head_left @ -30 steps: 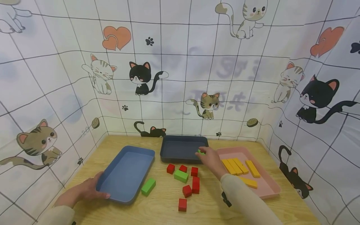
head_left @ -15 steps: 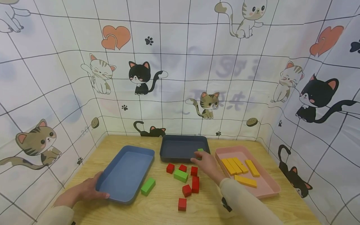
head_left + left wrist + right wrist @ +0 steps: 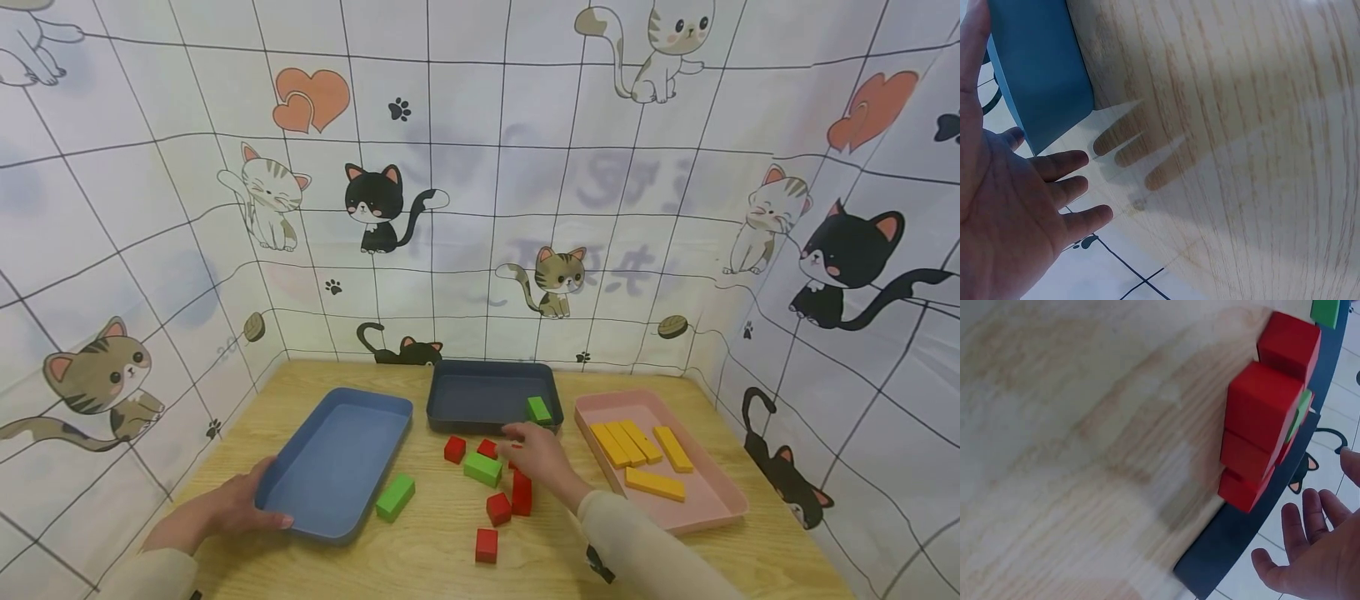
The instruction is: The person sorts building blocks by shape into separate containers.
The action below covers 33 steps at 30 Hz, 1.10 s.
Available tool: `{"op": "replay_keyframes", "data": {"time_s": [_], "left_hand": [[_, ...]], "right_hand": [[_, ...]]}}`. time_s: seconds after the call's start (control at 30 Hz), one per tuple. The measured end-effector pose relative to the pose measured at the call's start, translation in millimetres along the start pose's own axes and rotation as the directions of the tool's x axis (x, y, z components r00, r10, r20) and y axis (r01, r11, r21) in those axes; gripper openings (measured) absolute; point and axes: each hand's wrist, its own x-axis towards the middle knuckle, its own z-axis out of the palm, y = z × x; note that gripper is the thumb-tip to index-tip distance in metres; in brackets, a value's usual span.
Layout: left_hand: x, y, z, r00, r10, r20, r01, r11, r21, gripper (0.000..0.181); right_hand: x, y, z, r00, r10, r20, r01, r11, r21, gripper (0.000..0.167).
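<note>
In the head view, my left hand (image 3: pixel 243 504) rests against the near left corner of a blue tray (image 3: pixel 333 467). Its fingers look straight and loose in the left wrist view, touching the tray's side. My right hand (image 3: pixel 543 458) hovers over the red blocks, just in front of a dark navy tray (image 3: pixel 472 400); it holds nothing, and its fingers are spread in the right wrist view. One green block (image 3: pixel 538 410) lies in the navy tray's right end. Another green block (image 3: pixel 482 469) sits among several red blocks (image 3: pixel 454 450), partly hidden by the right hand.
A third green block (image 3: pixel 395 498) lies beside the blue tray. To the right stands a pink tray (image 3: pixel 712 496) with several yellow blocks (image 3: pixel 655 483). One red block (image 3: pixel 487 546) lies nearest me. A cat-print cloth (image 3: pixel 465 192) surrounds the wooden table.
My right hand has let go of the green block in the navy tray and drawn back toward the red blocks. The left hand and blue tray have stayed in place.
</note>
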Motion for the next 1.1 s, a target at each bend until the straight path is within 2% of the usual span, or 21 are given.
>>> {"op": "replay_keyframes", "data": {"time_s": [0.23,0.4,0.57,0.73,1.1], "left_hand": [[-0.1,-0.5,0.4,1.0,-0.011,0.013,0.011,1.0,0.003,0.113],[0.3,-1.1,0.1,0.999,-0.036,0.02,0.036,0.999,-0.006,0.116],[1.4,-3.2,1.1,1.0,-0.027,0.015,0.027,1.0,-0.009,0.116],[2.6,-3.3,1.2,0.999,-0.032,0.02,0.032,0.999,-0.01,0.117],[0.9,-2.5,1.6,1.0,-0.022,0.016,0.022,1.0,-0.006,0.115]], "right_hand": [[-6.5,-5.8,6.2,0.999,-0.045,0.031,0.047,0.997,-0.068,0.038],[-9.2,-6.7,11.2,0.998,-0.039,0.053,0.044,0.994,-0.103,0.037],[-10.5,-6.1,14.0,0.997,-0.044,0.066,0.052,0.991,-0.127,0.038],[-11.6,-5.9,16.2,0.993,-0.107,0.054,0.115,0.977,-0.179,0.036],[-12.3,-5.9,23.9,0.985,-0.172,0.032,0.175,0.956,-0.236,0.028]]}}
